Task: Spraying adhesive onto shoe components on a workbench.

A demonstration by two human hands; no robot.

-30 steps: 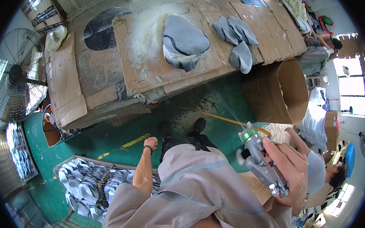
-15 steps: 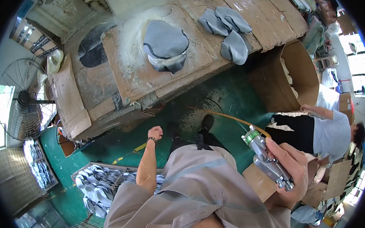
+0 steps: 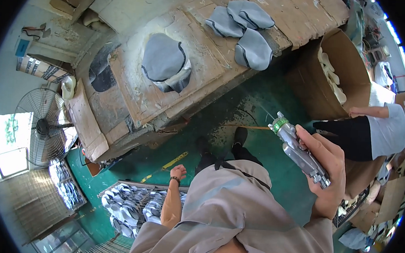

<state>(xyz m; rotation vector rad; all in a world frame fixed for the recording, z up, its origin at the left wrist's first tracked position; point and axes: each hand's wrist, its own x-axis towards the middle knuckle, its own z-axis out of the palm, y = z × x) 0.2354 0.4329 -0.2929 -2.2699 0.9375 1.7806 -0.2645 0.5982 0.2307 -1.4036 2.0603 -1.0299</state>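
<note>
A metal spray gun [image 3: 300, 151] with a green collar is wrapped in my right hand [image 3: 327, 164], held out at my right side. A faint streak of mist leaves its front end toward the bench. My left hand [image 3: 178, 172], with a dark bracelet at the wrist, hangs by my waist, its fingers curled with nothing visible in them. Ahead on the bench, a stack of grey dark-edged fabric pieces [image 3: 162, 57] sits on a whitened cardboard sheet [image 3: 199, 63], apart from both hands. Several similar grey pieces [image 3: 253, 48] lie farther right.
The worn bench [image 3: 302, 16] runs across the front. A large cardboard box [image 3: 307, 82] with pale pieces stands right of it, beside another person [image 3: 387, 133]. A fan [image 3: 42, 126] stands at left. Racks of grey-white pieces [image 3: 128, 205] sit at lower left on the green floor [image 3: 281, 196].
The whole view has shifted, so the bench and grey pieces sit a little farther left. My right hand still grips the spray gun. The other person appears farther right.
</note>
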